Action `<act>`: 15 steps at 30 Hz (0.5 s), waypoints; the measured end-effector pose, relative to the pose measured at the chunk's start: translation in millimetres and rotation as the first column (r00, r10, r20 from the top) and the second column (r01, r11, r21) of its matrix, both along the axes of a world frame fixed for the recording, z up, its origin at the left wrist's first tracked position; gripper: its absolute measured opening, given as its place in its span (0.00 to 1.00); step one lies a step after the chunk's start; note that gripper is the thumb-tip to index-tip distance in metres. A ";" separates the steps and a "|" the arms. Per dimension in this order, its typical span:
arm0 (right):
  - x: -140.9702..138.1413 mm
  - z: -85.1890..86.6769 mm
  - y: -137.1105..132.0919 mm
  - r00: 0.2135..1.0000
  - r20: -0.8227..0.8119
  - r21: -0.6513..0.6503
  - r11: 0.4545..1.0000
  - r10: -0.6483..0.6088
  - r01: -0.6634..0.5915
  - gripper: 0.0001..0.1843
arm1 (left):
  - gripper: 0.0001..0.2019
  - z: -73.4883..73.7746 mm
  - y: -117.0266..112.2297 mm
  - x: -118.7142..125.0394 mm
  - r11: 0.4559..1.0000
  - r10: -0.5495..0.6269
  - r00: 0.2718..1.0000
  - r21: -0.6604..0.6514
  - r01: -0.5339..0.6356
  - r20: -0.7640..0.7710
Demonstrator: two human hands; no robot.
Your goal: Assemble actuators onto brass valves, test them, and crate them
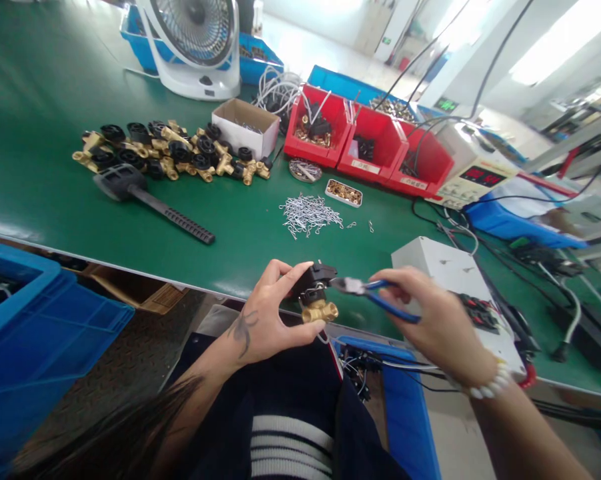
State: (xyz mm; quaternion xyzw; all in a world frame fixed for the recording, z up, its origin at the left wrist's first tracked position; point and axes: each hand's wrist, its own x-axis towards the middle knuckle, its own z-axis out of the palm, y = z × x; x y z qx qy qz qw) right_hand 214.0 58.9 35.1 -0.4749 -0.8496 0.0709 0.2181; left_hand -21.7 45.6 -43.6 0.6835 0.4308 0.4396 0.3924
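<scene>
My left hand (275, 307) is closed round a valve with a black top (316, 279) and a brass body (320, 311), held over the table's front edge. My right hand (430, 320) grips blue-handled pliers (388, 303). Their metal jaws point left and reach the black part of the valve; whether they touch it I cannot tell. A small metal clip seems to sit at the neck between black top and brass. Beyond my hands a pile of small silver spring clips (310, 215) lies on the green table (250, 220), with a few loose ones to its right.
A black mallet (165, 212) lies left, before a heap of brass-and-black valves (175, 150). Behind stand a white fan (195, 40), a small carton (245, 130) and red bins (365, 150). A white box (430, 267) with cables is at right; a blue crate (50, 333) stands lower left.
</scene>
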 end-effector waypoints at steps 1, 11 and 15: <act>1.4 1.4 -0.5 0.991 -0.104 0.092 0.991 -0.089 0.099 0.07 | 0.35 0.1 -0.1 -0.1 1.000 0.001 1.000 0.003 -0.001 -0.001; 0.5 -1.9 -1.9 0.995 -0.086 0.000 0.998 -0.058 0.059 0.06 | 0.36 -0.1 -0.4 0.4 1.000 0.001 1.000 0.004 0.000 -0.015; -2.5 -0.3 -3.9 0.883 -0.414 0.190 0.928 -0.221 0.321 0.06 | 0.36 0.7 -0.1 0.8 1.000 -0.002 1.000 0.019 0.002 -0.016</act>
